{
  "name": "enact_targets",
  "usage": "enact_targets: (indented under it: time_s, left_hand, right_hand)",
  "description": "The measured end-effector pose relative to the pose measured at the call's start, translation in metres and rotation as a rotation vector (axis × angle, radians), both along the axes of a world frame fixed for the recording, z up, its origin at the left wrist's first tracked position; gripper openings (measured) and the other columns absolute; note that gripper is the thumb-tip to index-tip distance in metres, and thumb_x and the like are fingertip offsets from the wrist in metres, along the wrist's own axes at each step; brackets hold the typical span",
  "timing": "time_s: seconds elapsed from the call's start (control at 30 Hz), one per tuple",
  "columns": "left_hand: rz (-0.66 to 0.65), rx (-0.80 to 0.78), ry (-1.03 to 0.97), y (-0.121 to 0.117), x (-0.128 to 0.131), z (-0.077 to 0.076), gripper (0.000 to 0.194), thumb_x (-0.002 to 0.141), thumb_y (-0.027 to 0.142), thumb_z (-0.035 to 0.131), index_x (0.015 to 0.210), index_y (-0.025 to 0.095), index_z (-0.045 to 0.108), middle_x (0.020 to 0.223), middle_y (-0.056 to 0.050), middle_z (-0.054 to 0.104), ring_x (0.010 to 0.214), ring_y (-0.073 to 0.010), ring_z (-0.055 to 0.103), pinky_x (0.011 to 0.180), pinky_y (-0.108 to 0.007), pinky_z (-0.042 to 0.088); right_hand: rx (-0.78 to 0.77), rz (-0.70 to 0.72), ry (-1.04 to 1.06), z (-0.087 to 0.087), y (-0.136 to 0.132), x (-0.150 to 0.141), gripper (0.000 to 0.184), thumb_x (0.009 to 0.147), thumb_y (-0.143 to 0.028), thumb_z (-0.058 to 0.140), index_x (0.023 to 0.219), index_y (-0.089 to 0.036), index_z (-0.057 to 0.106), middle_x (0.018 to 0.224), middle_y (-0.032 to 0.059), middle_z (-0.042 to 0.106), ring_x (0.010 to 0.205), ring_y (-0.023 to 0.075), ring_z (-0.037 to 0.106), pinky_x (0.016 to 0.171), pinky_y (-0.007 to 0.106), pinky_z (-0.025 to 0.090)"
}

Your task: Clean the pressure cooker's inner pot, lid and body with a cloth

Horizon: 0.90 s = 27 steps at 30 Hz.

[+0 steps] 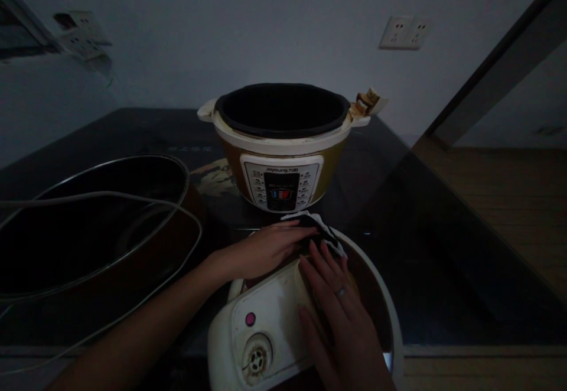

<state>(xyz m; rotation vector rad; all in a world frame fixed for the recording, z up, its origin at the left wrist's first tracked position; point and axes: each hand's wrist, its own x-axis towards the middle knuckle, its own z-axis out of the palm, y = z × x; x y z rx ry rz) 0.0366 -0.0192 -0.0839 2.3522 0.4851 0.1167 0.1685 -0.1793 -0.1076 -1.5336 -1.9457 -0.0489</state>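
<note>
A white and brown cooker lid lies at the near edge of the counter. It has a raised handle bar, a purple-pink button and a stained round vent. A black cloth with a white edge is bunched at its far side. My left hand reaches in with fingers stretched out flat, the fingertips at the cloth. My right hand, with a ring, lies over the handle bar, fingers extended toward the cloth and thumb apart. Both palms are hidden. Behind stands the electric pressure cooker, its top uncovered, showing a dark inner pot.
On the left, a large dark pan with a shiny rim sits on the black counter. A pale cord loops across it. Wall sockets are at the back right. Past the counter's right edge is a wooden floor.
</note>
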Motion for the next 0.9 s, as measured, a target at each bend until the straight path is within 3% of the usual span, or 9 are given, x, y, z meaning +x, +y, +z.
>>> enact_targets:
  time_s: [0.13,0.23,0.37,0.5,0.73,0.9]
  left_hand:
    - [0.113,-0.026,0.006,-0.018,-0.04,0.0,0.047,0.097,0.024,0.04,0.144,0.029,0.039,0.148,-0.003,0.046,0.14,-0.0192,0.037,0.114,-0.041,0.034]
    - [0.224,-0.034,0.019,-0.037,-0.072,-0.008,0.046,0.097,0.026,0.042,0.143,0.032,0.042,0.147,0.0,0.047,0.139,-0.0197,0.038,0.114,-0.04,0.034]
    - [0.34,-0.056,-0.001,-0.059,-0.101,-0.025,0.046,0.098,0.031,0.04,0.143,0.033,0.041,0.15,0.0,0.041,0.141,-0.0221,0.033,0.113,-0.041,0.033]
    - [0.462,-0.112,-0.038,-0.076,-0.123,-0.042,0.044,0.098,0.035,0.038,0.142,0.035,0.043,0.148,0.0,0.045,0.137,-0.0225,0.041,0.112,-0.042,0.034]
    - [0.847,-0.062,-0.068,-0.112,-0.185,-0.083,0.035,0.09,0.042,0.053,0.124,0.042,0.061,0.124,0.003,0.067,0.111,-0.0263,0.065,0.09,-0.039,0.055]
    - [1.063,-0.061,-0.12,-0.119,-0.206,-0.097,0.036,0.089,0.037,0.057,0.125,0.04,0.061,0.125,0.003,0.066,0.113,-0.0264,0.064,0.085,-0.036,0.059]
  right_hand:
    - [-0.006,-0.016,0.014,0.0,0.0,-0.001,0.062,0.091,-0.016,0.044,0.15,-0.019,0.024,0.151,0.0112,0.038,0.142,0.0266,0.031,0.104,0.058,0.044]
    - [-0.035,-0.014,0.02,0.001,-0.001,0.0,0.06,0.092,-0.017,0.044,0.149,-0.019,0.026,0.152,0.0115,0.037,0.141,0.0282,0.031,0.103,0.059,0.044]
    - [-0.047,-0.001,0.022,0.001,-0.002,0.001,0.057,0.093,-0.018,0.045,0.147,-0.019,0.029,0.151,0.0108,0.038,0.141,0.0284,0.033,0.103,0.059,0.044]
    - [-0.07,-0.019,0.021,0.001,-0.002,0.001,0.055,0.093,-0.02,0.045,0.147,-0.021,0.031,0.152,0.0095,0.036,0.141,0.028,0.032,0.103,0.058,0.044]
    - [-0.08,-0.008,0.051,0.002,-0.005,0.002,0.056,0.093,-0.02,0.046,0.147,-0.023,0.031,0.153,0.0068,0.036,0.14,0.0263,0.034,0.107,0.056,0.041]
    - [-0.13,-0.019,0.132,0.002,-0.006,0.002,0.053,0.093,-0.023,0.048,0.145,-0.026,0.036,0.153,0.0069,0.037,0.139,0.0268,0.036,0.107,0.055,0.041]
